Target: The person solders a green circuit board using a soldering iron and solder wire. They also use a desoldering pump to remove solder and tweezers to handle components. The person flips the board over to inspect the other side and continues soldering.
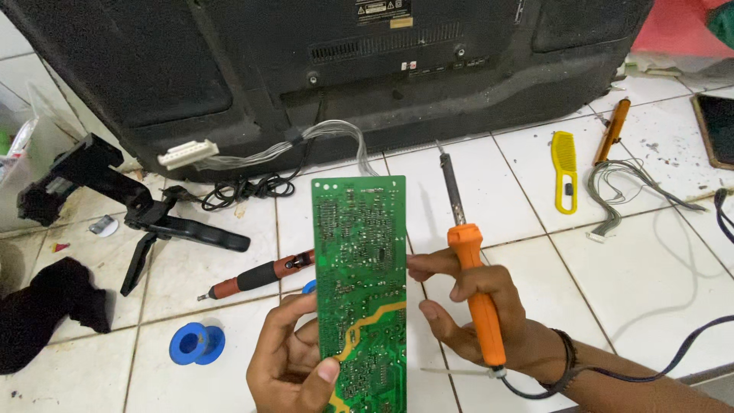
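My left hand (287, 359) holds a green circuit board (361, 268) upright by its lower left edge, solder side towards me, thumb on its face. My right hand (478, 306) grips a soldering iron with an orange handle (478, 294), its metal tip (449, 180) pointing away towards the television. The right fingertips touch the board's right edge. A dark cord (657, 359) runs from the iron's base to the right.
The back of a large black television (344, 61) stands ahead, with a white connector (187, 153) on loose wires. On the tiled floor lie a black stand (138, 210), a red-handled screwdriver (256, 277), a blue solder spool (197, 343), a yellow comb (564, 170), a wire harness (627, 187) and a black cloth (46, 310).
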